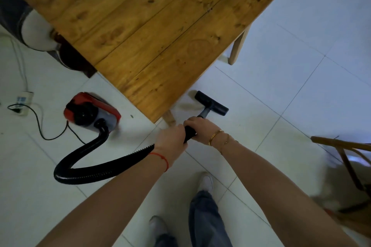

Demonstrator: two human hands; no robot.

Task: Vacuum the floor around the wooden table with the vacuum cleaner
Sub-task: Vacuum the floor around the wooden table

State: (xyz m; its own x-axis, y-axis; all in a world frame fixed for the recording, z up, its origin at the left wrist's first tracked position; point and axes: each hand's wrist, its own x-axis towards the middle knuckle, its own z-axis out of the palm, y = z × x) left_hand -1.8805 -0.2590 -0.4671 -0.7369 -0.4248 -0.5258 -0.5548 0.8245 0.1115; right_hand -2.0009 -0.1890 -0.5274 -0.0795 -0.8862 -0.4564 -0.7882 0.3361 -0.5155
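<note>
A wooden table (152,26) fills the upper middle of the head view, its near corner and one leg just ahead of my hands. The red and grey vacuum cleaner body (91,111) sits on the white tile floor to the left of that corner. Its black ribbed hose (96,166) loops back to the wand. My left hand (170,138) and my right hand (200,127) both grip the black wand handle (189,133). The black floor nozzle (211,103) rests flat on the tiles beside the table's near corner.
A power strip (23,102) with a black cord lies on the floor at far left. A dark piece of furniture (40,32) stands behind the table's left side. A wooden chair (351,164) is at the right edge. My feet (206,182) stand on the tiles below.
</note>
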